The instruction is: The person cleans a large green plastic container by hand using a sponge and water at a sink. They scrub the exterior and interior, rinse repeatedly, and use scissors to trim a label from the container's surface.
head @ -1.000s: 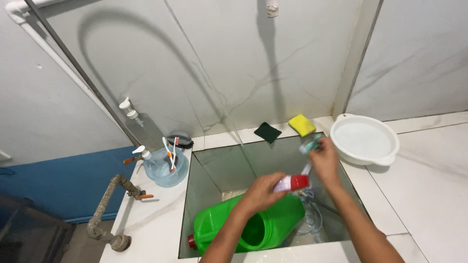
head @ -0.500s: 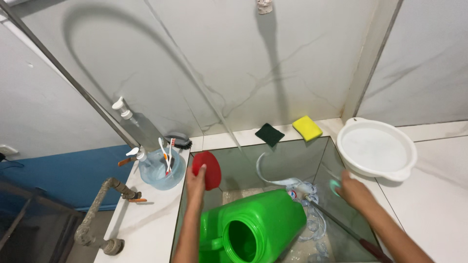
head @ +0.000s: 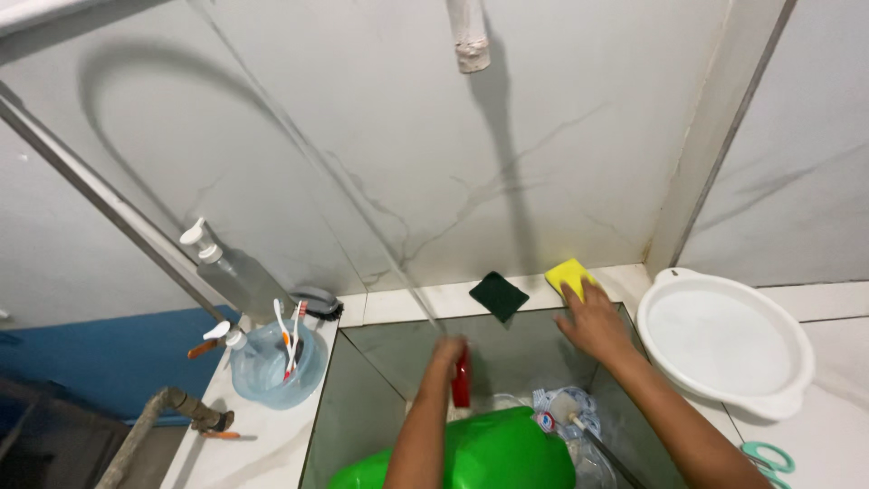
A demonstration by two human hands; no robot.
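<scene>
1. Yellow sponge (head: 568,274) lies on the tiled ledge at the back rim of the glass tank (head: 362,398), just beside a dark green scouring pad (head: 499,295).
2. Right hand (head: 593,321) reaches over the tank's back edge; fingers spread open, fingertips touching the near side of the yellow sponge. Not closed around it.
3. Left hand (head: 446,353) is inside the tank, curled shut around a red object (head: 462,380) that hangs down from the fist. What kind of object it is cannot be told.
4. Green plastic jug (head: 489,453) lies low in the tank, below both forearms. Beside it, to the right, crumpled clear plastic wrapping (head: 566,421) with a thin stick running across it.
5. White plastic basin (head: 724,340) sits on the white surface to the right of the tank, near the right forearm, apart from the sponge.
6. Teal scissors handles (head: 768,457) show at the bottom right on the same surface.
7. Left of the tank: a clear blue cup (head: 267,367) holding toothbrushes, a clear pump bottle (head: 231,272) behind it against the wall.
8. White pipe end (head: 469,36) juts down from the wall at top.
</scene>
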